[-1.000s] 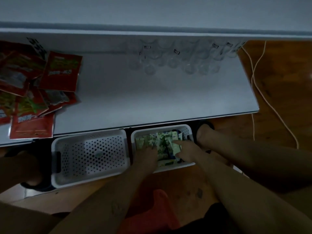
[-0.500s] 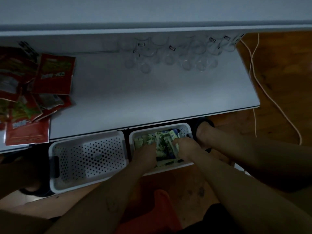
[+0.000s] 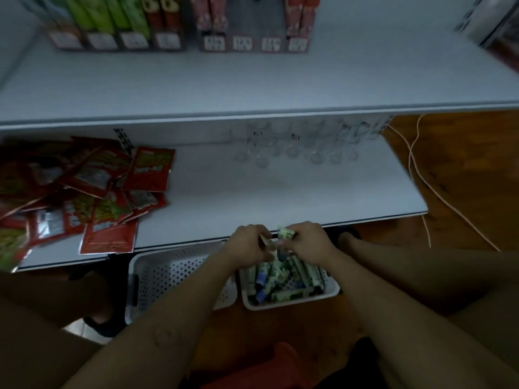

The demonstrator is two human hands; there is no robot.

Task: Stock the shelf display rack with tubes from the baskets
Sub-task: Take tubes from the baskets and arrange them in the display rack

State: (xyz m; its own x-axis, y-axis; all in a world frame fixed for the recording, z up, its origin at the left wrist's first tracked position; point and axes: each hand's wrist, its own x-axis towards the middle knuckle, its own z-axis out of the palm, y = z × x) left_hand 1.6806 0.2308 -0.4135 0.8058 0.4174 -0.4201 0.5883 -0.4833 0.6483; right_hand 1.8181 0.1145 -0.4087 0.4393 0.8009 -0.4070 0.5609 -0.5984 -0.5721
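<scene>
Two white perforated baskets sit on the floor under the lower shelf. The right basket [image 3: 295,300] holds several green-and-white tubes [image 3: 283,279]; the left basket [image 3: 168,273] looks empty. Both hands are raised above the right basket, at the shelf's front edge. My left hand [image 3: 247,244] grips a tube end, and my right hand [image 3: 307,242] grips a bunch of green tubes [image 3: 286,234]. A clear tube display rack [image 3: 297,147] stands at the back of the lower shelf [image 3: 280,192].
Red snack packets [image 3: 84,192] lie heaped on the shelf's left. The upper shelf [image 3: 252,85] carries boxed goods at its back. A light cable [image 3: 421,178] trails over the wooden floor at right. My knees flank the baskets; a red stool [image 3: 280,357] is below.
Both hands have lifted out of the right basket with tubes in them, up to the shelf's front edge. The view has tilted up, showing the upper shelf.
</scene>
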